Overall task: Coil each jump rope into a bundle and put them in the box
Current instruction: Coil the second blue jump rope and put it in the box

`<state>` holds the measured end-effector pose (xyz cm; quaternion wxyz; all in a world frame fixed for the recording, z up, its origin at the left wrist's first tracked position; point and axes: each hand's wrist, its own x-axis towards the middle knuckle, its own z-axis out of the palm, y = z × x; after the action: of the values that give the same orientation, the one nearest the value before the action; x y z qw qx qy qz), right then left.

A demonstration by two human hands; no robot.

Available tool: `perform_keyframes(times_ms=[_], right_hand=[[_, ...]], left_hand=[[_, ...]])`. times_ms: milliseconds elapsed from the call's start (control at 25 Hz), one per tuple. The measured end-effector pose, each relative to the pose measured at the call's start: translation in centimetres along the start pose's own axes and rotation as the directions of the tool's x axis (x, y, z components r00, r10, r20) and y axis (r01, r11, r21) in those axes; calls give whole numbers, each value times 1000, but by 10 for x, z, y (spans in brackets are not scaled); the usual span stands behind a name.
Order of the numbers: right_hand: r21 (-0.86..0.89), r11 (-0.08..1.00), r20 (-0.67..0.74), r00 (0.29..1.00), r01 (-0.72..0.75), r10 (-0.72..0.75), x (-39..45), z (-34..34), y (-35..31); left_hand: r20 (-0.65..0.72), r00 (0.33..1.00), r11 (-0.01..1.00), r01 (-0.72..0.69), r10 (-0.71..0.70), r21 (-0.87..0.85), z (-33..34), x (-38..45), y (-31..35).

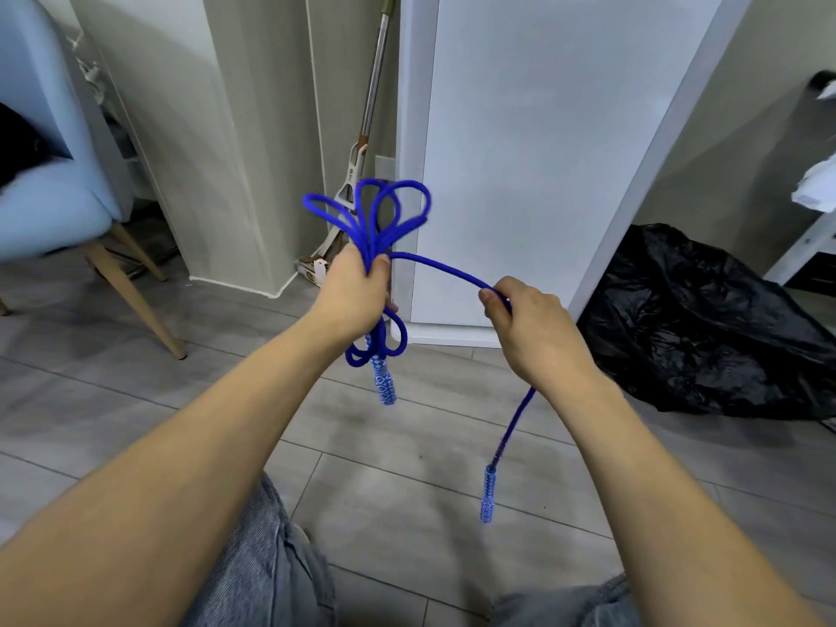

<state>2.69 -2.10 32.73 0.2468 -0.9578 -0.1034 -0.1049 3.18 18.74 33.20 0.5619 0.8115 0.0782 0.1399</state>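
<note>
Rope of bright blue braided cord, the jump rope (pixel 434 265), was held in the air between the person's 2 hands, above a grey plank-patterned floor (pixel 135 400). The left hand (pixel 357 282) was clenched around the middle of a bundle of folded loops: several rounded loops fanned out above the fist like petals, and smaller loops hung below it beside 1 handle (pixel 384 382), a short cylinder patterned in blue and white. From the top of that fist a single strand arched across to the right hand (pixel 529 323), whose thumb and fingers were closed on the cord. Below the right hand the cord dropped freely to the second handle (pixel 487 494), which dangled clear of the floor.

The 2 hands were apart, with both bare forearms reaching forward over knees in grey striped fabric.

Behind the rope stood a smooth white panel (pixel 543 151), upright and tilted in the wide lens. A mop (pixel 362 147) with a metal pole leaned in the gap between that panel and a pale grey pillar (pixel 217 151). A crumpled, glossy black plastic bag (pixel 705 328) lay on the floor to the right. A pale blue padded chair (pixel 54 205) with slanted wooden legs stood at the left edge.
</note>
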Motion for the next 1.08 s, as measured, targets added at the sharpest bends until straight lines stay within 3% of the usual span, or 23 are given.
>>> perform_keyframes(times_ms=[80, 160, 240, 320, 440, 640, 720, 840, 920, 1080], right_hand=[[-57, 998, -39, 999, -35, 33, 3, -5, 10], [-147, 981, -82, 990, -130, 119, 7, -14, 23], [-131, 964, -97, 970, -232, 221, 10, -21, 36], [6, 972, -86, 969, -234, 233, 11, -24, 40], [204, 968, -60, 984, -150, 165, 8, -20, 21], [176, 984, 81, 996, 8, -22, -2, 1, -13], [180, 983, 141, 988, 40, -66, -6, 5, -20], [181, 980, 116, 988, 83, -105, -8, 6, -24], [96, 985, 96, 984, 143, -153, -10, 9, -25], [5, 973, 191, 955, 230, -227, -16, 16, -33]], left_hand=[[-123, 987, 983, 86, -107, -165, -4, 11, -7], [-217, 963, 962, 105, -162, -253, -15, 22, -13], [-252, 951, 946, 98, -181, -309, -29, 31, -18], [-194, 958, 921, 129, -211, -368, -33, 31, -18], [16, 969, 872, 231, -248, -431, -18, 14, -8], [282, 927, 840, 351, -249, -414, 3, -7, 2], [326, 910, 854, 371, -256, -364, 9, -12, 2], [338, 900, 826, 401, -275, -396, 19, -18, 4], [326, 894, 796, 429, -307, -428, 23, -19, 4], [322, 897, 819, 417, -303, -393, 26, -24, 3]])
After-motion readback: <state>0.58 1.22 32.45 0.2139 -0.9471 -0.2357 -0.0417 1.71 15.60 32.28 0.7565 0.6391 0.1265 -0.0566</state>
